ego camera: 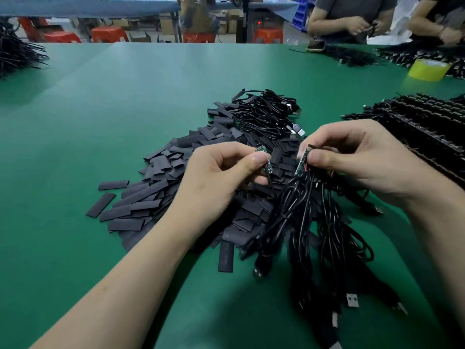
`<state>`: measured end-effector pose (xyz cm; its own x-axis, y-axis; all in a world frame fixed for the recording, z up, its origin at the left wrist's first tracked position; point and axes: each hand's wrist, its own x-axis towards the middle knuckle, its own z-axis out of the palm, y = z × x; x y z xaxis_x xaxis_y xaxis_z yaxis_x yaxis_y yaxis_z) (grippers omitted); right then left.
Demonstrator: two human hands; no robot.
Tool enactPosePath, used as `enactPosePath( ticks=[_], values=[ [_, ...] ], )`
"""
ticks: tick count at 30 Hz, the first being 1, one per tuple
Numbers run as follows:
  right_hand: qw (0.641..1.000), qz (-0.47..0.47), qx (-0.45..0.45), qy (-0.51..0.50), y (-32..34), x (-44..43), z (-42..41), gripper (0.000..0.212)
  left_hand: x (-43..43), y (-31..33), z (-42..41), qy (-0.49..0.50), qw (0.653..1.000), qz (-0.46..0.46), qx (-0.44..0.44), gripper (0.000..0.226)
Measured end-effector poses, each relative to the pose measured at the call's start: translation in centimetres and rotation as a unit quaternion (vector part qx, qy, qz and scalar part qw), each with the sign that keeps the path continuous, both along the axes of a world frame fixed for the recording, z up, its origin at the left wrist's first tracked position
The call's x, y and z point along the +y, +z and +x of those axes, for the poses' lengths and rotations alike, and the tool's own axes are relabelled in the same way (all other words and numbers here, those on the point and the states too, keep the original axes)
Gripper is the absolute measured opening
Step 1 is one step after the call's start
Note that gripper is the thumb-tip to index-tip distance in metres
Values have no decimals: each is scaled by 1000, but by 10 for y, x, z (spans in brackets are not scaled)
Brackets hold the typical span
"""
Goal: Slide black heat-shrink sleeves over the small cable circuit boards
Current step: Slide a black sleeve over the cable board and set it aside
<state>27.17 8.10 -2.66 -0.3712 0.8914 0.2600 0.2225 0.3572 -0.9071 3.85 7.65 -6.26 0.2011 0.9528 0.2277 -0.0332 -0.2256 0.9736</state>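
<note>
A heap of flat black heat-shrink sleeves [161,197] lies on the green table [100,109]. Above it, my left hand [221,177] pinches a small green circuit board [343,165] between thumb and forefinger, a thin black cable trailing down from it. My right hand [352,157] pinches another green circuit board [302,163] at its top end. From that hand hangs a bunch of black cables [314,227] with USB plugs [352,299] lying near the front edge. The two boards are a short gap apart, both bare.
A pile of coiled black cables [266,114] sits behind the sleeves. Rows of stacked cables [427,122] fill the right side. A yellow tape roll [427,69] stands at the far right. Two persons work at the far right edge. Another cable bundle [15,51] lies far left.
</note>
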Motion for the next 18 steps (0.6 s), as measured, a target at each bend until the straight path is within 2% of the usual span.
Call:
enactPosePath(
  ticks=[6, 9, 14, 18],
  values=[
    [995, -5, 101, 13, -6, -2, -12, 12, -5, -1, 9, -71, 996, -35, -41, 14],
    [992, 11, 124, -7, -9, -1, -16, 3, -8, 1, 9, -113, 989, -65, -74, 20],
    [991, 45, 117, -43, -11, 1, -19, 7, -8, 1, 8, -162, 984, -69, -31, 33],
    [985, 34, 156, -65, -15, 2, -21, 6, -9, 2, 8, -173, 983, -65, -16, 42]
  ],
)
